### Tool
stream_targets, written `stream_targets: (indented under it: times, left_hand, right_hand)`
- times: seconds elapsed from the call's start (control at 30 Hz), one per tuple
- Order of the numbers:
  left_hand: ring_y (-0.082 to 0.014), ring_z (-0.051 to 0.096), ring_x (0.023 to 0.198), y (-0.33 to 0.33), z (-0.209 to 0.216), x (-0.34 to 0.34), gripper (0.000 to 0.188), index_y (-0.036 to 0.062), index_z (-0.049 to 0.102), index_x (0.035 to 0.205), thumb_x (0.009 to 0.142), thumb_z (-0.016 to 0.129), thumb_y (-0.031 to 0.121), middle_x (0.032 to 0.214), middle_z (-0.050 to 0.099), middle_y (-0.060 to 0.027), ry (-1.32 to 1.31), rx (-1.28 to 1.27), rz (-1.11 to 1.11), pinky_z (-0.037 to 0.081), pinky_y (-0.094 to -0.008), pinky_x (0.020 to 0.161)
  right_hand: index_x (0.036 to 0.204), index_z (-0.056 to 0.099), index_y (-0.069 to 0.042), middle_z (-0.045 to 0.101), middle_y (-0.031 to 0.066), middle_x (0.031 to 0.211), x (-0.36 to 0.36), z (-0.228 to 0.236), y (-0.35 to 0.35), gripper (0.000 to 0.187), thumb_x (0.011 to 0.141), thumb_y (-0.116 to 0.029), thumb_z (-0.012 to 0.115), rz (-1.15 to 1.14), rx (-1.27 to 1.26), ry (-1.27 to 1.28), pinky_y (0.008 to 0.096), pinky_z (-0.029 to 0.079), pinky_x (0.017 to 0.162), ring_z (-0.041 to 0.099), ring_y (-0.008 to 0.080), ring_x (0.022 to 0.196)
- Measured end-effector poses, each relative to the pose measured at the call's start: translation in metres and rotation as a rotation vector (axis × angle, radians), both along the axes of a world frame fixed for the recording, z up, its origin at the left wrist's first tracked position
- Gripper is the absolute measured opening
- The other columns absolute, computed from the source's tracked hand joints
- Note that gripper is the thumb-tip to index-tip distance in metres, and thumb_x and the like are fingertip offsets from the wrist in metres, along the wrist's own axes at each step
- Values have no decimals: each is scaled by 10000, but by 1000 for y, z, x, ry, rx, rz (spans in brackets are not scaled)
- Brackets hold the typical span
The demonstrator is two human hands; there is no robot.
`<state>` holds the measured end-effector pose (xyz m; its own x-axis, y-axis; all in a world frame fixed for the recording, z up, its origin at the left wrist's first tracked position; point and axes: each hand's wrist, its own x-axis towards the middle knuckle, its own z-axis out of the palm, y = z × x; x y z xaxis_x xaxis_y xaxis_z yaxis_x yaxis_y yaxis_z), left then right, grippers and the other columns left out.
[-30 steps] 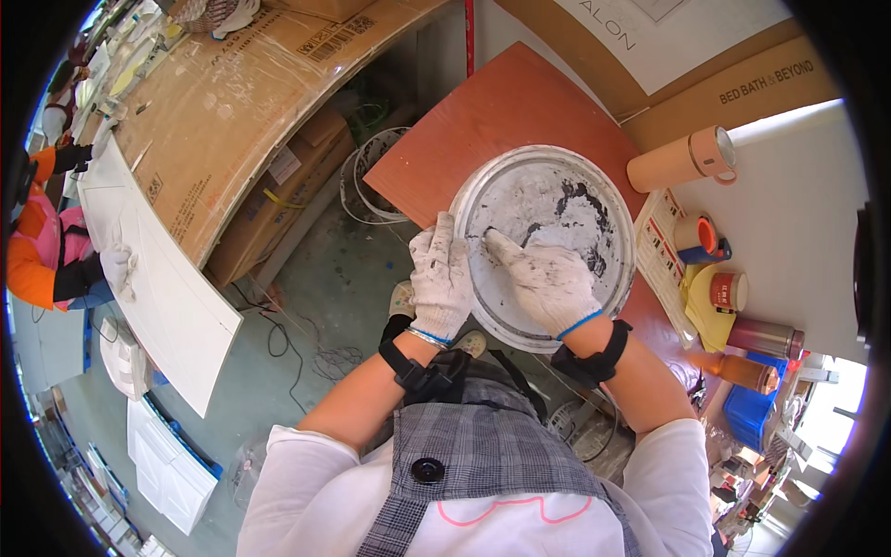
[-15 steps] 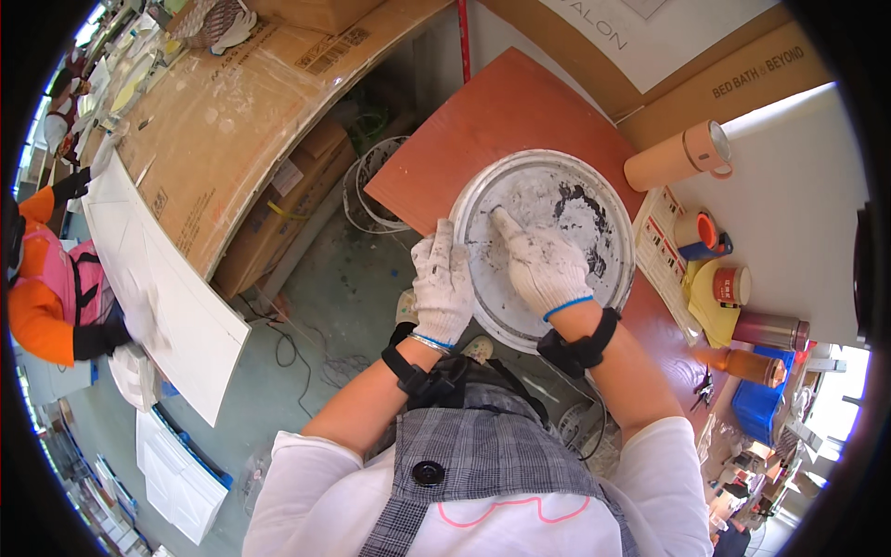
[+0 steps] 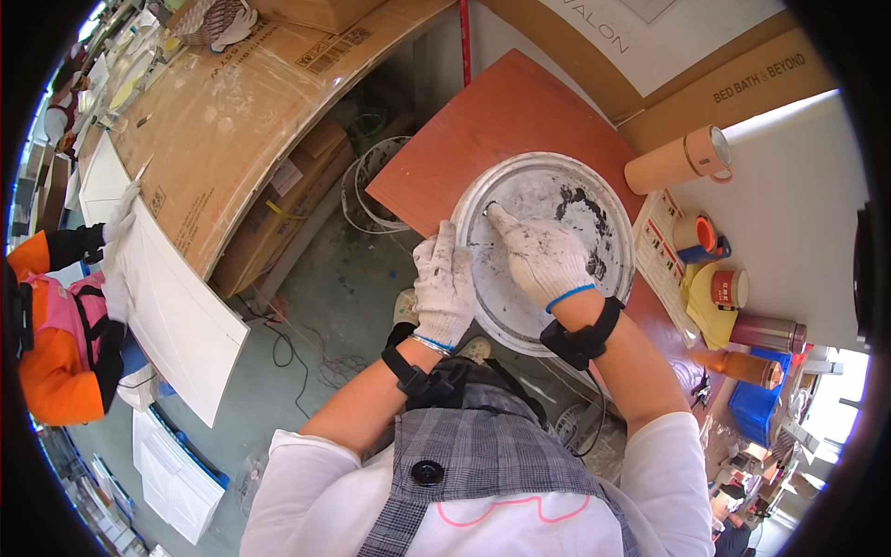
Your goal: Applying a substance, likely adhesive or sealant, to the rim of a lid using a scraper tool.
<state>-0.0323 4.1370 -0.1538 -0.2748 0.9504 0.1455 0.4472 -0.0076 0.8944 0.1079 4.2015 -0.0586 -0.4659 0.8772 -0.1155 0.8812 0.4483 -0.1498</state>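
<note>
A round, pale grey lid-like disc [image 3: 520, 190] with a raised rim lies on the red-brown tabletop, its near side past the edge. Dark and whitish smears cover its face. My left hand [image 3: 443, 290], in a stained white knit glove, rests against the disc's left rim with fingers straight and close together; its thumb is hidden. Over the disc's middle is my right hand [image 3: 546, 258], gloved likewise. Its index finger stretches to the left part of the face; the other fingers curl underneath, so anything inside them is hidden.
An orange-pink mug [image 3: 677, 160], a red-topped cup [image 3: 729, 288] and a tumbler [image 3: 770, 331] line the right side. Under the cardboard-covered bench [image 3: 232, 121], a bucket [image 3: 376, 186] stands on the floor. At left, a co-worker [image 3: 60, 325] handles a white panel [image 3: 186, 316].
My right index fingertip has shifted slightly left and away on the disc. My left hand stays at the rim. The co-worker's arms and body have moved along the white panel.
</note>
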Motion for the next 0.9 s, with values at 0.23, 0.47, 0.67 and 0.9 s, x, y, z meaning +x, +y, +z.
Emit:
stream_targets:
  times: [0.23,0.47,0.67,0.9]
  left_hand:
    - [-341,496,1121,-1,-2,-1,494,-22,427,1406,976,500,210,1212,490,-219,4,-5,1,424,-398,967]
    - [-326,513,1114,-2,1,1,445,-2,481,1376,970,516,176,1207,509,-212,10,-8,28,425,-384,972]
    - [-347,493,1111,0,1,1,487,-39,435,1394,961,521,165,1201,502,-225,-4,14,7,411,-403,972]
    - [-348,495,1116,1,1,-2,490,-36,442,1390,948,541,154,1202,510,-227,-6,-7,13,421,-403,966]
  right_hand:
    - [1280,544,-88,686,190,893,-2,4,-2,392,915,-142,411,27,-6,-4,478,514,729,659,373,835]
    - [1269,552,-87,684,197,880,-1,6,-4,379,925,-148,406,35,6,-43,476,516,720,657,384,818]
    - [1281,543,-96,683,199,906,-3,8,-4,369,966,-184,371,-9,-8,-14,481,515,746,656,380,864]
    - [1273,544,-106,675,222,886,-8,6,0,359,970,-194,373,-41,-37,-19,489,512,744,661,375,859]
